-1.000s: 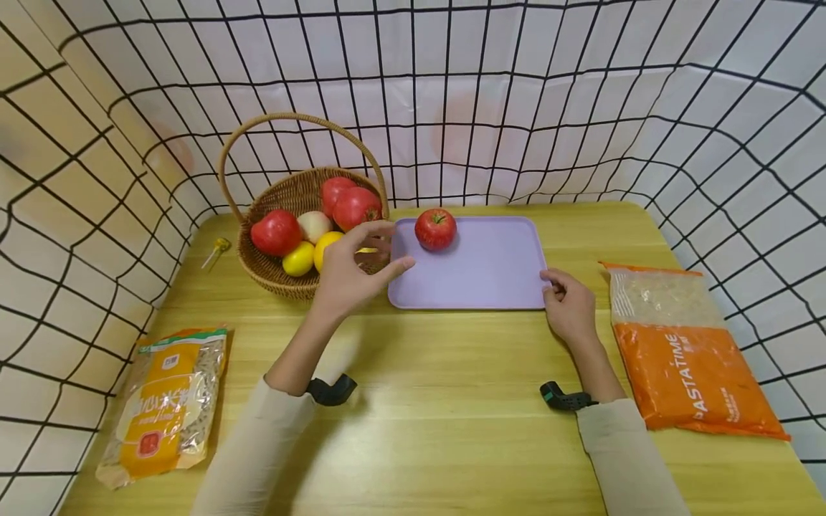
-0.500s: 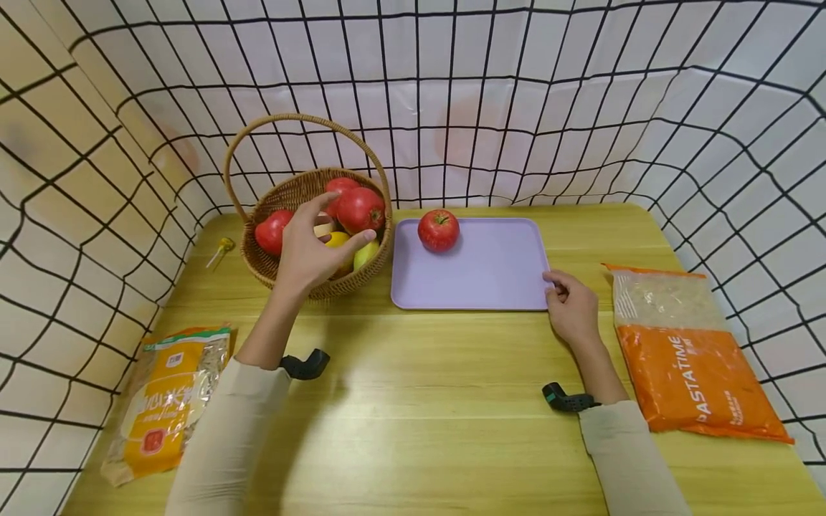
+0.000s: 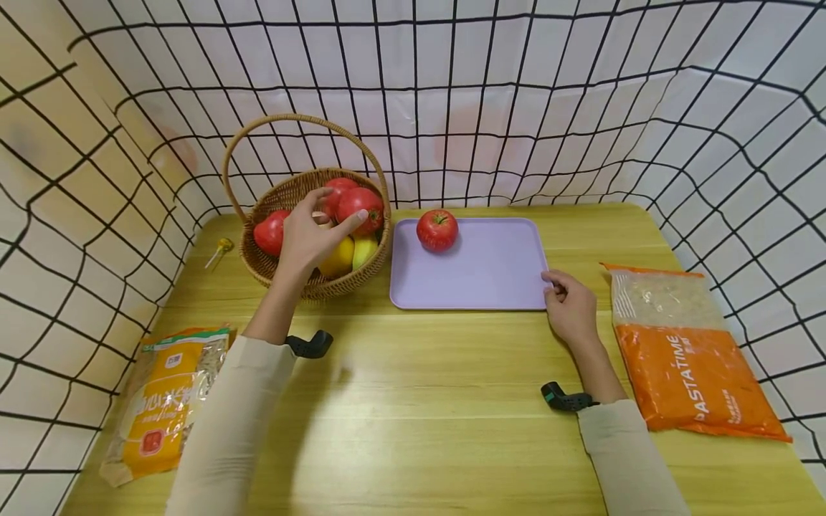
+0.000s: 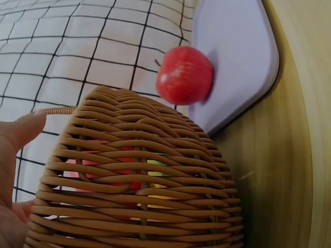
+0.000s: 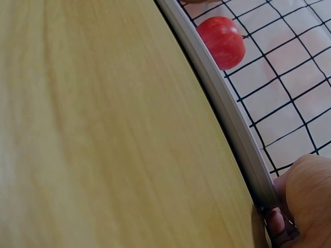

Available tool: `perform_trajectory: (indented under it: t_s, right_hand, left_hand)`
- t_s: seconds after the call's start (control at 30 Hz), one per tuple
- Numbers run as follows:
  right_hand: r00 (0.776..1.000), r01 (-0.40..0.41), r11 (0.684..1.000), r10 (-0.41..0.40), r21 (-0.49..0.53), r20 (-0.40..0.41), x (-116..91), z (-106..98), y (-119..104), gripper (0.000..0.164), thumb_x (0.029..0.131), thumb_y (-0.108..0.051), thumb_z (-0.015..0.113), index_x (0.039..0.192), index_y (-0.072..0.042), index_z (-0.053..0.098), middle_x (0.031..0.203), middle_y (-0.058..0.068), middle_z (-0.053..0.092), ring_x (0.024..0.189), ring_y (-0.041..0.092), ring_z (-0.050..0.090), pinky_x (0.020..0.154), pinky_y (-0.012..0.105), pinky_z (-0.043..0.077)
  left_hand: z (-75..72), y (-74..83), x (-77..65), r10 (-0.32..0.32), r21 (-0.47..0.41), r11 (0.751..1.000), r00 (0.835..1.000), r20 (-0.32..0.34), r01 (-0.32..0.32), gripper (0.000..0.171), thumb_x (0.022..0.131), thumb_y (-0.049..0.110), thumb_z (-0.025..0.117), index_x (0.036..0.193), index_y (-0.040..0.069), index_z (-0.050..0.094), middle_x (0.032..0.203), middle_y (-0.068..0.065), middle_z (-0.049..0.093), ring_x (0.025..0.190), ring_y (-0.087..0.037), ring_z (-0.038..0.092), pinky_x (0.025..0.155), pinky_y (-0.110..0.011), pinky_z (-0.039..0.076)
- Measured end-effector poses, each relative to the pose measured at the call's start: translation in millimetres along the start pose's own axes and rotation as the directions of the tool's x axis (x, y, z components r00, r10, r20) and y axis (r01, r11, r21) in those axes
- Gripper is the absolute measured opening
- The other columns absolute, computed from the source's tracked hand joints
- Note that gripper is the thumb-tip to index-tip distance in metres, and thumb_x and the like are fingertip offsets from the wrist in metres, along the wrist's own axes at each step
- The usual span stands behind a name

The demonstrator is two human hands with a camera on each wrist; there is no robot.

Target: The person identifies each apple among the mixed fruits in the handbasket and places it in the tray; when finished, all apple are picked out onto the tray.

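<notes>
A wicker basket (image 3: 254, 265) with a tall handle holds several fruits, including red ones (image 3: 358, 208), an orange-yellow one (image 3: 338, 258) and a yellow-green one (image 3: 364, 252). My left hand (image 3: 305, 233) is over the basket, thumb and fingers spread apart beside the red fruits; nothing is visibly gripped. In the left wrist view, the basket's woven side (image 4: 139, 170) hides much of the contents. A red apple (image 3: 437, 230) sits upright at the upper left of a lilac tray (image 3: 490, 265). With thumb and fingers, my right hand (image 3: 571, 307) pinches the tray's right edge.
An orange PASTATIME bag (image 3: 693, 358) lies at the right of the wooden table (image 3: 413, 401). On the left are a yellow grain bag (image 3: 164, 408) and a small yellow lollipop (image 3: 223, 245). A white sheet with black grid lines (image 3: 484, 107) rises behind.
My left hand has moved leftward from between the basket and tray to above the basket's fruits. The right hand stays at the tray's edge, and the apple has not moved.
</notes>
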State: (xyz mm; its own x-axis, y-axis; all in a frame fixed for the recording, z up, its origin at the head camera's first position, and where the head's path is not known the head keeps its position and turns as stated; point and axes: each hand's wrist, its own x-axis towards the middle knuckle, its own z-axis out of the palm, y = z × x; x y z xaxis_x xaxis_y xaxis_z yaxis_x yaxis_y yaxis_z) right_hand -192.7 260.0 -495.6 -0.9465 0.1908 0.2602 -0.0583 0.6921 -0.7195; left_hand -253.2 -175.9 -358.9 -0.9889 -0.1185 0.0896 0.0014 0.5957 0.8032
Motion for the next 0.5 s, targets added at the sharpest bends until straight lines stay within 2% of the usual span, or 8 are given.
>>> perform_trajectory:
  t_s: [0.27,0.5]
  right_hand:
    - [1.000,0.002,1.000,-0.002,0.002,-0.003,1.3,-1.9,0.9,0.031,0.098,-0.001,0.058,0.126,0.001,0.071,0.132,0.020,0.069,0.084,0.016,0.052,0.069,0.012,0.037]
    - [1.000,-0.021,1.000,0.021,0.011,0.005,2.9,1.9,1.9,0.031,0.098,-0.002,0.058,0.126,0.000,0.072,0.130,0.018,0.070,0.087,0.016,0.054,0.070,0.011,0.037]
  left_hand:
    - [3.6,-1.2,9.5,-0.048,-0.020,0.999,0.999,0.022,0.048,0.097,0.077,0.077,0.072,0.151,0.020,0.048,0.149,-0.011,0.053,0.124,-0.030,0.055,0.101,-0.050,0.050]
    - [6.5,-1.8,15.0,-0.047,-0.029,0.998,0.998,0.030,0.048,0.089,0.079,0.074,0.072,0.147,0.020,0.051,0.142,-0.012,0.055,0.118,-0.027,0.053,0.100,-0.047,0.049]
